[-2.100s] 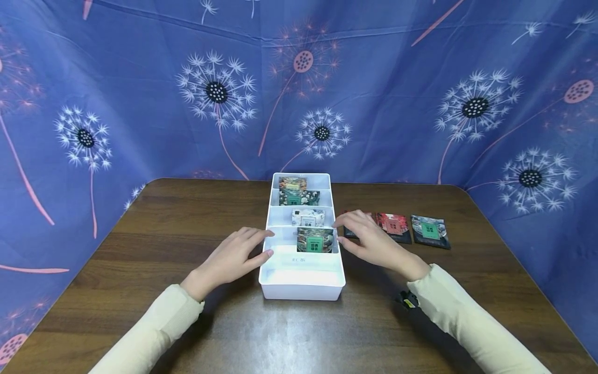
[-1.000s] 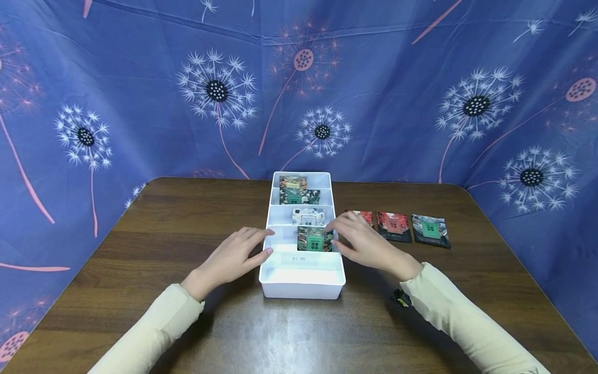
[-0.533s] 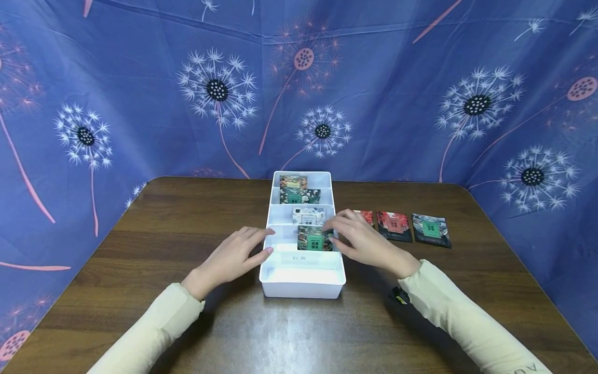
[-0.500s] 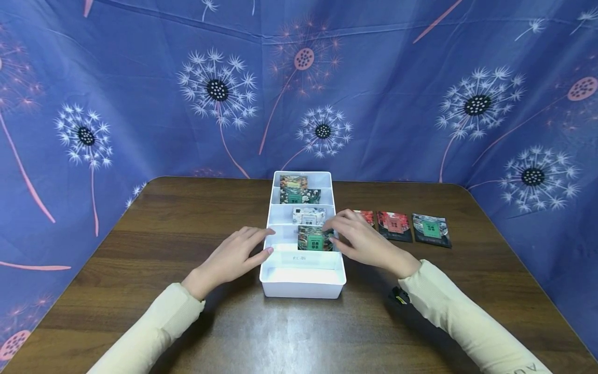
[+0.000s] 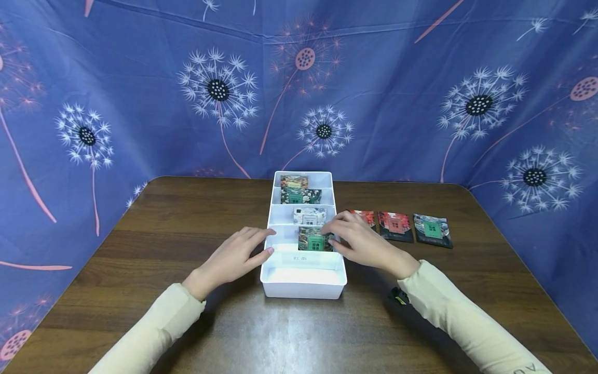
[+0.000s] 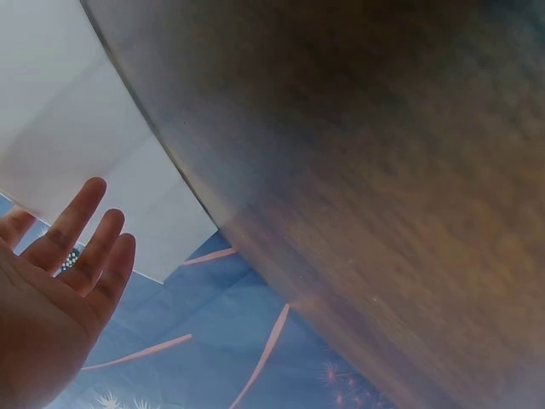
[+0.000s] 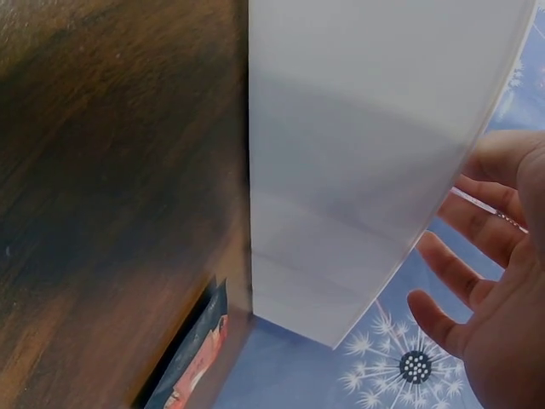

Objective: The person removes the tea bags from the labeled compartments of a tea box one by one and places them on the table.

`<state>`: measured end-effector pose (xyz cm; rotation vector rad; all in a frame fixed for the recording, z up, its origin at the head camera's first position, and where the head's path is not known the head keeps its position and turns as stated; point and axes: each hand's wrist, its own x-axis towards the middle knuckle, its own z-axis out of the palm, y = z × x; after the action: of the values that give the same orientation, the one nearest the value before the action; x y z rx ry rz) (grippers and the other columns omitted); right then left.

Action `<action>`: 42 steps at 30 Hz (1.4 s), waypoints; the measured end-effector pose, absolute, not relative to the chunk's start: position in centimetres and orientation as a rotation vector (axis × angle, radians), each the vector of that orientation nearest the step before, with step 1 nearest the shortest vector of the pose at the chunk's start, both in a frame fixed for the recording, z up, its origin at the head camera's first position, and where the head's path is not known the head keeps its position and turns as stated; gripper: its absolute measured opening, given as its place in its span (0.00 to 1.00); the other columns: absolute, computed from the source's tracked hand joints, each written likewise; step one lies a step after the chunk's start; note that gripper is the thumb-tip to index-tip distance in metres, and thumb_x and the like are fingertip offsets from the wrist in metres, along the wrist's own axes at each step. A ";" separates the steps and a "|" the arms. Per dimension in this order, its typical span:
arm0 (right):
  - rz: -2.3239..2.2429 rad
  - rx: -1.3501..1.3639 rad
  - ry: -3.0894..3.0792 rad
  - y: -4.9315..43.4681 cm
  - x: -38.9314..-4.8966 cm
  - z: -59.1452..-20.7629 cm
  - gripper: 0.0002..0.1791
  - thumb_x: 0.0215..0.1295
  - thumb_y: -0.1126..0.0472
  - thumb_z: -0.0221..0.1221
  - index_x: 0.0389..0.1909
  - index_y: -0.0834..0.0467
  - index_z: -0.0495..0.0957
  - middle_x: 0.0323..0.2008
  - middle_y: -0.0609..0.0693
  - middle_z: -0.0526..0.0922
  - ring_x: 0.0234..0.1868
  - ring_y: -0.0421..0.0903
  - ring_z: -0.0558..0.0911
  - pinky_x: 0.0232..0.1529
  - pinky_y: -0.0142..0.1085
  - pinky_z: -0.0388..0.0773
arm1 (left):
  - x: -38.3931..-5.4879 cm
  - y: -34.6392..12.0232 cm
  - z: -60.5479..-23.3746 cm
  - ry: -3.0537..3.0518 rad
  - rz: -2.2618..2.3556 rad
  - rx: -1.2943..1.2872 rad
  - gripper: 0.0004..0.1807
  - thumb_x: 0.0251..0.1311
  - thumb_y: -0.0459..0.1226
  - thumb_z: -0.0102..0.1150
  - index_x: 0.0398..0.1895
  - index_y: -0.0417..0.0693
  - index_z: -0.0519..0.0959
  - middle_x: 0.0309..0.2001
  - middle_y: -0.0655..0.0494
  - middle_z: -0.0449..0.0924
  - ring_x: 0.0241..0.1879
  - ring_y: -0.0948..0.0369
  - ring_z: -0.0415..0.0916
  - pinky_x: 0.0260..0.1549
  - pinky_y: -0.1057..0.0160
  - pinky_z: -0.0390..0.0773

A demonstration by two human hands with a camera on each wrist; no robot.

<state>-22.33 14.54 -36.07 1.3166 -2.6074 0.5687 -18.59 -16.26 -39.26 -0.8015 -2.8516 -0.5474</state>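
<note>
In the head view, a white divided tray (image 5: 303, 290) stands lengthwise on the brown wooden table (image 5: 224, 332), between two hands. The left hand (image 5: 228, 257) lies at the tray's left rim, fingers loosely extended, thumb apart from them, with hold of nothing. The right hand (image 5: 366, 241) reaches over the right rim, fingers bent, index finger and thumb at the right side of the green-labelled tea packet (image 5: 310, 240) (I cannot tell whether they pinch it or only touch it). That packet stands, leaning, in the second compartment from the front, toward its right side. Beyond it are a pale blue-and-white packet (image 5: 310, 215), a dark packet with white flowers (image 5: 303, 196) and, farthest, an orange-brown packet (image 5: 294, 182). Right of the tray lie a red packet (image 5: 369, 218) partly hidden by the hand, a red-and-black packet (image 5: 395, 226) and a dark packet with a green label (image 5: 432, 230). A blue dandelion-print cloth (image 5: 383, 104) hangs behind.

In the left wrist view, the left hand's fingers are spread and slightly bent beside the tray's pale wall.

In the right wrist view, the right hand's fingers curve loosely at the tray's rim, some outside it; their grip is unclear. A red-and-dark packet (image 7: 197, 362) shows on the table.
</note>
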 end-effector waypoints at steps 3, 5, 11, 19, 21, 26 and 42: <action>0.567 1.324 -2.605 14.5 -22.4 -36.1 0.12 0.60 0.63 0.57 0.45 0.54 0.78 0.45 0.45 0.79 0.51 0.46 0.70 0.52 0.50 0.64 | -18.6 -16.2 -39.3 -2.851 -0.552 -0.802 0.29 0.63 0.61 0.36 0.61 0.59 0.67 0.57 0.60 0.72 0.58 0.60 0.67 0.58 0.53 0.66; 0.569 1.328 -2.601 14.5 -22.4 -36.1 0.12 0.59 0.64 0.57 0.45 0.54 0.78 0.45 0.45 0.79 0.51 0.46 0.71 0.51 0.50 0.65 | -18.6 -16.2 -39.3 -2.850 -0.550 -0.804 0.29 0.63 0.61 0.36 0.61 0.59 0.67 0.57 0.60 0.72 0.58 0.60 0.67 0.58 0.53 0.66; 0.596 1.367 -2.570 14.0 -22.7 -35.7 0.12 0.60 0.64 0.57 0.44 0.54 0.78 0.44 0.45 0.80 0.50 0.46 0.71 0.50 0.47 0.66 | -18.6 -16.2 -39.3 -2.843 -0.546 -0.812 0.29 0.64 0.60 0.35 0.61 0.58 0.67 0.57 0.61 0.71 0.58 0.60 0.67 0.58 0.53 0.65; 0.633 1.435 -2.608 12.5 -23.5 -35.0 0.13 0.60 0.65 0.57 0.46 0.54 0.78 0.45 0.44 0.80 0.51 0.44 0.70 0.50 0.45 0.66 | -18.6 -16.1 -39.2 -2.868 -0.565 -0.795 0.27 0.64 0.58 0.38 0.61 0.59 0.67 0.57 0.61 0.71 0.59 0.60 0.66 0.58 0.53 0.65; 0.625 1.465 -2.614 12.1 -23.7 -35.0 0.14 0.60 0.66 0.57 0.46 0.53 0.78 0.45 0.43 0.80 0.51 0.44 0.70 0.51 0.44 0.66 | -18.6 -16.1 -39.2 -2.870 -0.563 -0.792 0.27 0.64 0.58 0.39 0.61 0.59 0.67 0.57 0.61 0.71 0.58 0.60 0.66 0.58 0.53 0.65; 0.591 1.533 -2.610 11.3 -24.4 -35.3 0.14 0.60 0.66 0.56 0.46 0.52 0.78 0.46 0.42 0.80 0.51 0.44 0.70 0.54 0.46 0.65 | -18.6 -16.1 -39.3 -2.868 -0.560 -0.787 0.25 0.64 0.57 0.41 0.61 0.60 0.68 0.57 0.61 0.71 0.58 0.60 0.67 0.58 0.53 0.66; 0.514 1.646 -2.590 10.2 -25.0 -35.4 0.16 0.60 0.67 0.55 0.48 0.51 0.78 0.48 0.41 0.79 0.52 0.44 0.69 0.57 0.48 0.63 | -18.6 -16.2 -39.3 -2.863 -0.571 -0.784 0.26 0.63 0.58 0.41 0.60 0.60 0.68 0.57 0.60 0.72 0.57 0.60 0.68 0.56 0.52 0.68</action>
<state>-24.97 10.21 -35.45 1.6458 -2.5896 0.5144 -18.58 -16.18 -39.33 -0.7836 -2.8630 -0.5714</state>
